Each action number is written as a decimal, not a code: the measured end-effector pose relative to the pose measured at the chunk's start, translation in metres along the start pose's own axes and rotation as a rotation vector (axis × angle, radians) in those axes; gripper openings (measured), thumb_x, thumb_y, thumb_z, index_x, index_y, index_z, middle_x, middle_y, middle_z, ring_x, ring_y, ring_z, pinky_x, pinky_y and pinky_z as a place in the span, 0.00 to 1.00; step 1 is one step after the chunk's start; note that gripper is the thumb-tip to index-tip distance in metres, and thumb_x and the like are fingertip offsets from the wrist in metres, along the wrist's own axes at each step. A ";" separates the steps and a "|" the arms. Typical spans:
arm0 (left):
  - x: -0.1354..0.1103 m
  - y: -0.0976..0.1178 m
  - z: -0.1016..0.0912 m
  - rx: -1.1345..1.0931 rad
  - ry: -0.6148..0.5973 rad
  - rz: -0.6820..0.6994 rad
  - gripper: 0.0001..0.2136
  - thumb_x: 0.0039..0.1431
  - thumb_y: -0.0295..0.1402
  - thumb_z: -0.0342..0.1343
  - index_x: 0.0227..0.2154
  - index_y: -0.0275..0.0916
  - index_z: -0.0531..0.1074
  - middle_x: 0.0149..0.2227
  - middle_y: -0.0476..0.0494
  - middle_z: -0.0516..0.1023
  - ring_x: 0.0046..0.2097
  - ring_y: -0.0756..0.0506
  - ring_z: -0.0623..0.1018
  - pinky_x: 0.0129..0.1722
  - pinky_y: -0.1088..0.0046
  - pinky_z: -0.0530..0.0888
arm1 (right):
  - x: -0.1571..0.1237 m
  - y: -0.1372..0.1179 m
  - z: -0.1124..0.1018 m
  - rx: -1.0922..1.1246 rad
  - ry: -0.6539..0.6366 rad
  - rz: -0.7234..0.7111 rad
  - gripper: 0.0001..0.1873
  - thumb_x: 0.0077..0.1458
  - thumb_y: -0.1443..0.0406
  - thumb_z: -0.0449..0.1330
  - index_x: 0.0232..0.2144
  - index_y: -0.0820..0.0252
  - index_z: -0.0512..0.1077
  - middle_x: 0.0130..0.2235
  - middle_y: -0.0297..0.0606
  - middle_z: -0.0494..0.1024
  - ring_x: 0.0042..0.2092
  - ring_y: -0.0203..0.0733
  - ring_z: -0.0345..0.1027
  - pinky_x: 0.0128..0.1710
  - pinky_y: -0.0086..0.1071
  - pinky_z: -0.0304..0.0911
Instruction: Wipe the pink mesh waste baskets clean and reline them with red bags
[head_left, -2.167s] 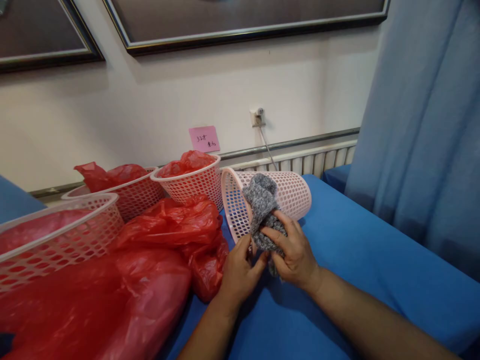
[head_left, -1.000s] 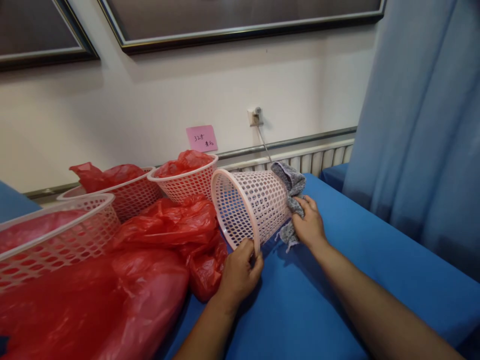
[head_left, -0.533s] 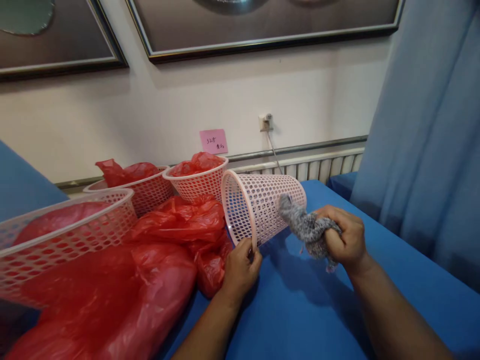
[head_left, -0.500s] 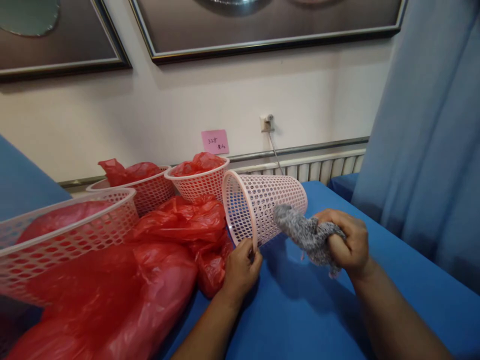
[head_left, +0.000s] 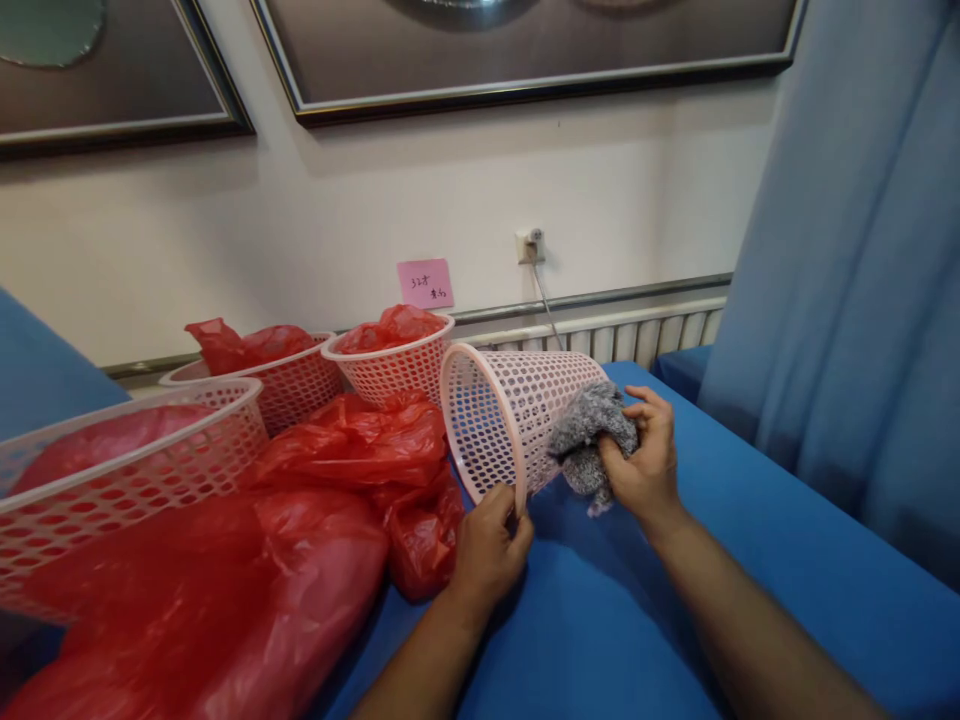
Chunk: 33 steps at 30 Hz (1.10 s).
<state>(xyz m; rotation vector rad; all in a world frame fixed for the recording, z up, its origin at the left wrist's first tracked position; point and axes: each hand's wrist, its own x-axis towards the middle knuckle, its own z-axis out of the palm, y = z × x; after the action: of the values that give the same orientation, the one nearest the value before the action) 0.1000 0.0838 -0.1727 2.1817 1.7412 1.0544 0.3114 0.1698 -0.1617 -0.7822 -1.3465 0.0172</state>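
Note:
A pale pink perforated plastic basket point(head_left: 544, 385) lies on its side on the blue-covered table point(head_left: 577, 620), its mouth facing left. My left hand point(head_left: 491, 545) pinches the lower edge of its rim. In my right hand point(head_left: 649, 455) is a bunched grey cloth point(head_left: 589, 435), pressed against the basket's side near the base. The thumb and fingers are closed on the cloth, and part of it hangs loose below. Red plastic bags point(head_left: 367, 445) lie just left of the basket's mouth.
More pink baskets with red bags inside stand at the left, including a near basket point(head_left: 135, 450) and a back basket point(head_left: 394, 368). A pink note point(head_left: 425, 284), a wall socket point(head_left: 530, 247) and a radiator point(head_left: 637, 340) are behind. Blue curtains point(head_left: 847, 250) hang right.
My right hand has moved left and slightly up, bringing the cloth flat onto the basket's side and bunching it up. My left hand still grips the rim.

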 end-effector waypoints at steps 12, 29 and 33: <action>0.000 0.002 0.004 -0.007 0.015 0.034 0.07 0.59 0.29 0.47 0.25 0.41 0.61 0.26 0.51 0.64 0.29 0.48 0.67 0.30 0.73 0.60 | -0.033 -0.005 0.032 -0.196 -0.340 -0.018 0.30 0.64 0.52 0.55 0.63 0.58 0.63 0.73 0.49 0.36 0.73 0.65 0.36 0.67 0.64 0.48; 0.000 0.001 0.003 0.013 0.015 0.014 0.06 0.58 0.28 0.47 0.25 0.41 0.60 0.26 0.51 0.64 0.29 0.49 0.66 0.30 0.73 0.60 | -0.026 -0.006 0.027 0.206 -0.077 0.211 0.17 0.70 0.57 0.46 0.49 0.58 0.69 0.57 0.47 0.70 0.61 0.47 0.63 0.65 0.52 0.56; -0.001 0.000 0.007 0.024 0.008 0.025 0.07 0.57 0.28 0.48 0.24 0.42 0.58 0.26 0.51 0.63 0.29 0.48 0.66 0.29 0.73 0.59 | -0.021 -0.009 0.037 0.190 0.016 0.377 0.16 0.67 0.53 0.51 0.42 0.58 0.71 0.48 0.43 0.75 0.53 0.46 0.69 0.60 0.48 0.62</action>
<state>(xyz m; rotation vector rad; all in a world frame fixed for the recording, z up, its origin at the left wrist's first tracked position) 0.1044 0.0853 -0.1778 2.2227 1.7427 1.0547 0.2702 0.1721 -0.1747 -0.8610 -1.1467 0.4290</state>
